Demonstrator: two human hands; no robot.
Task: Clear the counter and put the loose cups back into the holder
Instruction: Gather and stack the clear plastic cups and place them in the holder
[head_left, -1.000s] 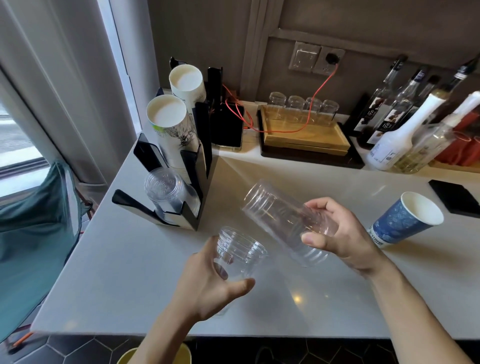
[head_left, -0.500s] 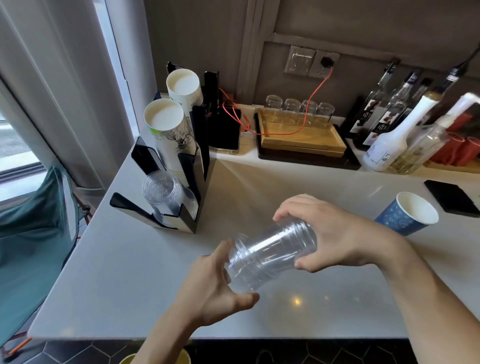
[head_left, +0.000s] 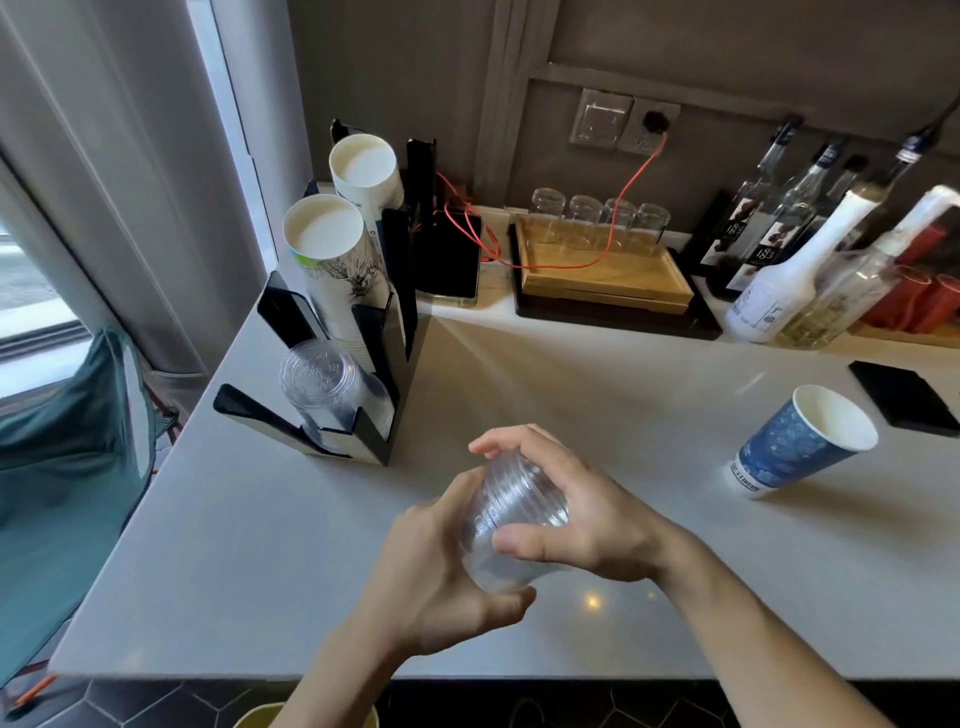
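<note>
Both hands hold nested clear plastic cups (head_left: 511, 519) above the front middle of the grey counter (head_left: 260, 545). My left hand (head_left: 431, 577) cups them from below and the left. My right hand (head_left: 582, 525) wraps over their top, thumb in front. A black cup holder (head_left: 371, 332) stands at the counter's left, with two stacks of white paper cups (head_left: 324, 234) in its upper slots and a stack of clear cups (head_left: 322, 384) in its lowest slot. A blue paper cup (head_left: 800, 441) stands loose at the right.
Along the back wall sit a wooden tray (head_left: 602, 280) with small glasses, a black device with red cables (head_left: 452, 254), and several bottles (head_left: 779, 260). A black coaster (head_left: 904, 397) lies at the right. A teal chair (head_left: 62, 467) is past the counter's left edge.
My right hand has brought its clear cup down and left onto the one in my left hand; the two cups are now pushed together, and both hands have closed around them.
</note>
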